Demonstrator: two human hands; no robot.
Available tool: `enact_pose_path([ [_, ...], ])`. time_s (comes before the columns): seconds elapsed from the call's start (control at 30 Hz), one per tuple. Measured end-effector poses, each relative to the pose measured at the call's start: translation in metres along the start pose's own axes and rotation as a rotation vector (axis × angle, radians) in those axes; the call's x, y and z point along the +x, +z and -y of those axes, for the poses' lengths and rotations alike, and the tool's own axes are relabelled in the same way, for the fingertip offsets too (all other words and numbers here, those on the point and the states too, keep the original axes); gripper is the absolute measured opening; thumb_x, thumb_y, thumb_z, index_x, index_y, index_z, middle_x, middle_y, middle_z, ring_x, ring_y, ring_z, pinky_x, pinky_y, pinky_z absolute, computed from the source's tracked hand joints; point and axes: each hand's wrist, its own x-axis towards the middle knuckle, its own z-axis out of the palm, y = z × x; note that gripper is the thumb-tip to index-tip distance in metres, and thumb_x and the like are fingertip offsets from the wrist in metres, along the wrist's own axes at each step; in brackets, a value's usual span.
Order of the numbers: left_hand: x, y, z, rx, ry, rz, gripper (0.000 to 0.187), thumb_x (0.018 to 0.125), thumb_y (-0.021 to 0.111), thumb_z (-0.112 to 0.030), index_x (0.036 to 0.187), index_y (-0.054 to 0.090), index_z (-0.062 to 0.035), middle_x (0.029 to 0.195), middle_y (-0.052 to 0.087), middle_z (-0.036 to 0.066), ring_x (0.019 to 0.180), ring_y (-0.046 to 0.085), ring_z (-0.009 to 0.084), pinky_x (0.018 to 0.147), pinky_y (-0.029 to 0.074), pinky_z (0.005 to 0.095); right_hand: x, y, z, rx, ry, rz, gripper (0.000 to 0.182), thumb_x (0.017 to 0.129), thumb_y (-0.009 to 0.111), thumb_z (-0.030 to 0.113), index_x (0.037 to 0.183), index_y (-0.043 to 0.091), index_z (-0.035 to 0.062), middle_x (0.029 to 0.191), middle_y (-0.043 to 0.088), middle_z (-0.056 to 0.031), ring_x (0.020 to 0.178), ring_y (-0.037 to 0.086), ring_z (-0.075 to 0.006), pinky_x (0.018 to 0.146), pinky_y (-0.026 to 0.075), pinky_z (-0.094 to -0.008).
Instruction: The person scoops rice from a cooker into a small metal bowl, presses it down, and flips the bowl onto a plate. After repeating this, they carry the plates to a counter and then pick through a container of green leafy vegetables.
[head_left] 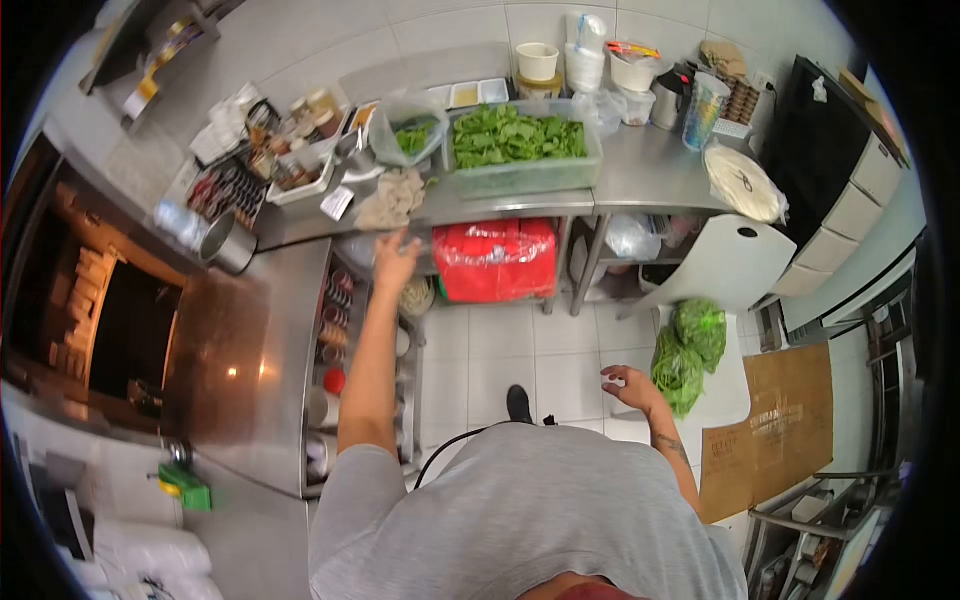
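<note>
My left hand (pixel 396 260) reaches forward with its fingers stretched out, the fingertips just below a crumpled beige cloth (pixel 393 200) at the steel counter's front edge. Behind the cloth stands a clear plastic bag (pixel 408 128) with some green leaves inside. To its right, a large translucent tub (pixel 525 178) is heaped with leafy greens (pixel 520 135). My right hand (pixel 626 386) hangs over the floor at my right side, empty, its fingers loosely bent and apart. Near it, bagged green lettuce (pixel 690 355) rests on a white chair (pixel 735 265).
Under the counter sits a red plastic-wrapped bundle (pixel 495 260). A metal pot (pixel 229 243) stands at the left corner, beside a tray of seasoning jars (pixel 300 170). Flat cardboard (pixel 768 430) lies right of the chair. Wrapped flat rounds (pixel 745 182) overhang the counter's right end.
</note>
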Motion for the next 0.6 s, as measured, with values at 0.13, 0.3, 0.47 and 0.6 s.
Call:
enact_pose_path([
  [0.13,0.113,0.025,0.017,0.245,-0.067,-0.138,0.053,0.08,0.066,-0.034,0.13,0.053,-0.0219,0.131,0.041,0.024,0.114,0.046,0.0445,0.1,0.037,0.0465,0.066,-0.041,0.039,0.106,-0.082,-0.03,0.042,0.082,0.067,0.029,0.118,0.062,0.0086,0.111,0.064,-0.0139,0.104,0.06,-0.0256,0.09,0.046,-0.0357],
  [0.3,0.139,0.077,0.002,0.365,0.048,0.177,0.037,0.079,0.057,-0.01,0.115,0.059,-0.0152,0.122,0.053,0.017,0.098,0.057,0.0376,0.084,0.047,0.0433,0.132,-0.052,0.106,0.426,-0.181,0.214,0.052,0.089,0.06,0.042,0.13,0.052,0.0106,0.127,0.056,-0.011,0.114,0.053,-0.0234,0.093,0.044,-0.0378],
  [0.47,0.026,0.082,-0.091,-0.622,-0.302,0.703,0.027,0.081,0.048,-0.004,0.107,0.057,-0.0059,0.09,0.061,0.007,0.093,0.059,0.0214,0.085,0.046,0.0358,0.201,-0.048,0.156,1.144,0.139,0.37,0.066,0.091,0.044,0.058,0.141,0.039,0.0148,0.134,0.046,-0.0148,0.125,0.043,-0.0279,0.093,0.043,-0.0439],
  [0.6,-0.033,0.102,-0.152,-0.593,-0.018,0.489,0.047,0.079,0.059,-0.003,0.124,0.046,-0.0036,0.117,0.054,0.011,0.114,0.048,0.0216,0.099,0.037,0.0332,0.243,-0.005,0.183,0.919,-0.041,0.144,0.064,0.096,0.033,0.053,0.136,0.042,0.0045,0.13,0.05,-0.0233,0.124,0.044,-0.0351,0.097,0.04,-0.039],
])
